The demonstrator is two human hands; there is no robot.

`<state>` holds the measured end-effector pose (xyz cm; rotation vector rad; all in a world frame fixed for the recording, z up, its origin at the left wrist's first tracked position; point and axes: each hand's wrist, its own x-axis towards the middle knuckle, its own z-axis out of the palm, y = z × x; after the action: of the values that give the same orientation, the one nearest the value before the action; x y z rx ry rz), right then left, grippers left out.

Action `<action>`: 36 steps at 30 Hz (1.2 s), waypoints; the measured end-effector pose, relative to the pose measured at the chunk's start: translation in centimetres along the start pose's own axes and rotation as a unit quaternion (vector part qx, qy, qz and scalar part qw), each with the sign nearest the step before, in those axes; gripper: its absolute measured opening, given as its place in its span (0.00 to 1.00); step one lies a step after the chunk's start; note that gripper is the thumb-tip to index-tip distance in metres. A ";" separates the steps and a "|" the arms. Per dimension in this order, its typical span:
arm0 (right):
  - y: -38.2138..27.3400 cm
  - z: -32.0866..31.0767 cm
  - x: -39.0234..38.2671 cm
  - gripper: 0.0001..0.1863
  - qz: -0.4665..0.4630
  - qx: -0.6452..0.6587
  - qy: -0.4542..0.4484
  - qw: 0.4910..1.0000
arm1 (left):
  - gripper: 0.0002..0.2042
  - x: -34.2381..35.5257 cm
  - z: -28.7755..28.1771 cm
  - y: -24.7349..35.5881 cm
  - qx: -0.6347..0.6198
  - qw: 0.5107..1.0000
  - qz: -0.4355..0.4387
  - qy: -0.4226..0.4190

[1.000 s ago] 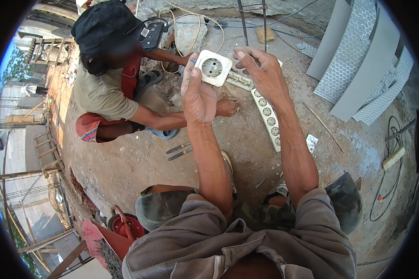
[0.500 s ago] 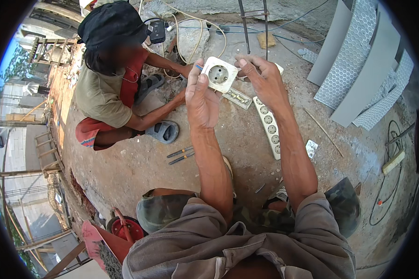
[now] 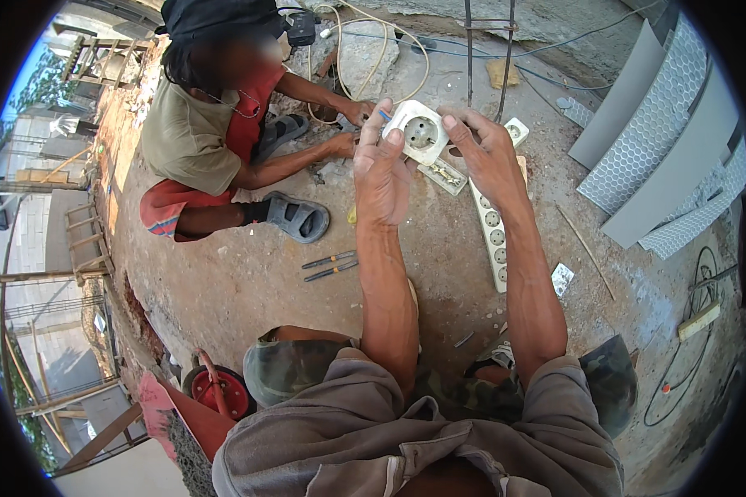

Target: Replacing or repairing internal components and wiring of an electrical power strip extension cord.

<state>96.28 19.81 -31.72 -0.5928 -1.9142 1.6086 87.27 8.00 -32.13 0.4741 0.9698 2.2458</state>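
A white square wall socket (image 3: 423, 132) with a round recessed face is held up in front of me. My left hand (image 3: 381, 178) grips its left side, thumb on the front, with a small blue piece beside the fingers. My right hand (image 3: 485, 157) has its thumb at the socket's right edge, the other fingers curled behind. Below the socket lies an opened strip casing (image 3: 444, 176) with metal contacts showing. A long white power strip (image 3: 495, 236) rests on the ground, partly behind my right forearm.
At left a co-worker (image 3: 199, 124) crouches, hands close to mine. Two slim orange-banded tools (image 3: 330, 265) lie on the ground. Cut hexagon-patterned panels (image 3: 651, 103) lean at the right, near a coiled black cable (image 3: 696, 323). A red wheelbarrow (image 3: 182, 414) stands at lower left.
My view has shifted, so most things sit further right or lower. My right thumb has come against the socket's right edge, and the socket is tilted a little more.
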 end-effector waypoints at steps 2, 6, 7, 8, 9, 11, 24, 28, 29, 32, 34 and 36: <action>-0.3 0.6 -0.1 0.24 0.012 0.002 -0.008 1.000 | 0.29 -0.2 -0.3 0.3 -0.008 1.000 0.002 0.005; -0.5 0.9 -0.5 0.22 0.051 0.018 -0.019 0.998 | 0.29 -0.6 -0.9 0.4 -0.032 0.999 -0.010 0.001; -1.1 0.8 -0.8 0.23 0.063 0.041 -0.010 0.997 | 0.29 -0.5 -0.6 0.3 -0.037 0.999 -0.015 -0.003; -0.9 0.2 -0.7 0.23 0.072 0.054 -0.025 0.996 | 0.30 -0.5 -0.5 -0.1 -0.043 0.999 -0.014 -0.004; -0.6 -0.3 -0.6 0.23 0.085 0.062 -0.036 0.994 | 0.30 -0.5 -0.5 -0.4 -0.044 0.999 -0.016 -0.004; -2.8 0.1 -0.9 0.23 0.067 0.059 -0.011 0.996 | 0.31 -0.5 -0.1 0.0 -0.017 0.999 0.001 -0.035; 0.5 3.6 3.8 0.18 0.002 -0.032 -0.124 0.992 | 0.32 -1.9 0.7 5.3 0.485 0.871 0.045 0.066; -1.9 1.7 11.0 0.17 -0.046 0.041 -0.228 0.972 | 0.30 2.1 4.1 7.3 0.587 0.778 0.211 0.072; -3.7 2.3 11.1 0.17 -0.071 0.070 -0.221 0.970 | 0.30 2.6 4.9 8.5 0.610 0.756 0.229 0.061; -6.7 2.5 10.5 0.15 -0.142 0.133 -0.103 0.975 | 0.29 3.5 7.9 11.1 0.645 0.721 0.254 -0.005; -4.1 3.1 10.3 0.14 -0.122 0.220 -0.093 0.963 | 0.29 3.3 8.1 10.0 0.712 0.659 0.243 -0.029; -1.7 4.2 10.1 0.13 -0.131 0.256 -0.072 0.955 | 0.29 3.2 7.0 8.6 0.735 0.649 0.191 -0.038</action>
<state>86.01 22.97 -29.13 -0.0067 -1.4953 1.9031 85.22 9.24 -20.85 1.4986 2.7093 1.1132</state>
